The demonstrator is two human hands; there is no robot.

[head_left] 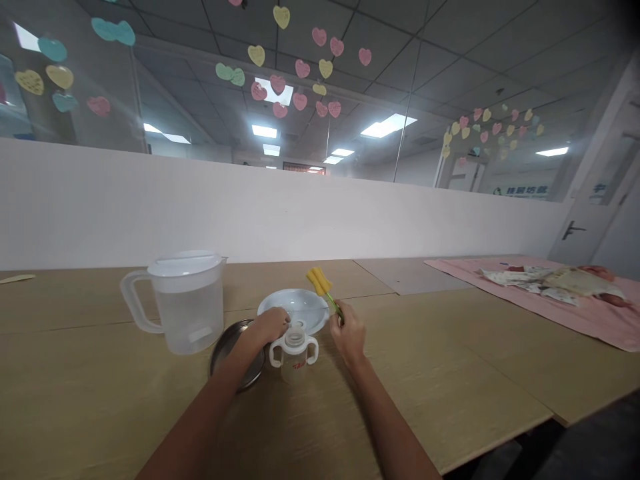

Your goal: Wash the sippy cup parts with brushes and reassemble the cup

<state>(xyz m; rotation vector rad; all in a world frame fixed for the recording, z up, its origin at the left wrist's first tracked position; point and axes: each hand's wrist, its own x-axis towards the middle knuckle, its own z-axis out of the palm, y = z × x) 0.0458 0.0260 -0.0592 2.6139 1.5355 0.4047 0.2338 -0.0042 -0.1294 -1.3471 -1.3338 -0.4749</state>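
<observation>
Sponge brush [319, 281] — its green handle clamped in the right hand [349, 333] — tilts beside the right rim of the white bowl [295, 299], probably gripped so its head stays off the bench [420, 373]. The left hand [270, 325] reaches to the bowl's near-left rim, its grip impossible to tell, by the upright bottle [294, 365]. Leftward, the pitcher [187, 313] limits movement; rightward, room extends toward the pink cloth [590, 327] at the bench's right end.

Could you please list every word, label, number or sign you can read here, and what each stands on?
None reads clearly.
Red marking on the bottle: too blurred.
Blue characters on or behind the right-hand glass: too blurred.
Faint marks on the heart-shaped notes: too small.
</observation>
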